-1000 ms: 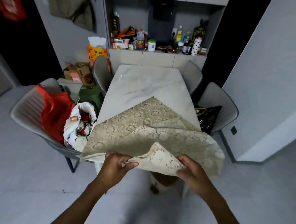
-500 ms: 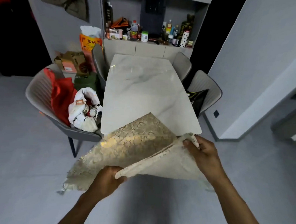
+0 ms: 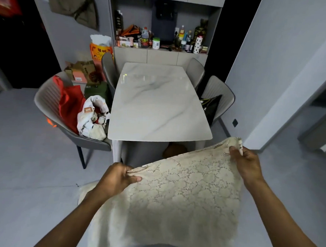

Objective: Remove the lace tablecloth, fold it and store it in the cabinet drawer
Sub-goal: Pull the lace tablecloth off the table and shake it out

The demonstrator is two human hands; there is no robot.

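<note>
The cream lace tablecloth [image 3: 181, 196] hangs in the air in front of me, off the white marble table [image 3: 159, 108]. My left hand [image 3: 117, 177] pinches its upper left edge. My right hand [image 3: 245, 161] grips its upper right corner, held a little higher. The cloth drapes down between my arms toward my body; its lower part runs out of the frame. The cabinet [image 3: 160, 57] with its flat lower fronts stands at the far end of the table.
Grey chairs stand around the table; the left one [image 3: 49, 106] holds a red bag [image 3: 70, 103] and a white bag [image 3: 92, 117], the right one [image 3: 222, 96] a black bag. Bottles and jars crowd the cabinet shelf [image 3: 159, 42]. Boxes [image 3: 82, 70] sit at the left wall.
The cloth has come fully off the table and now hangs spread between my hands. My hands moved apart, the right one out to the right. I stand farther back from the table.
</note>
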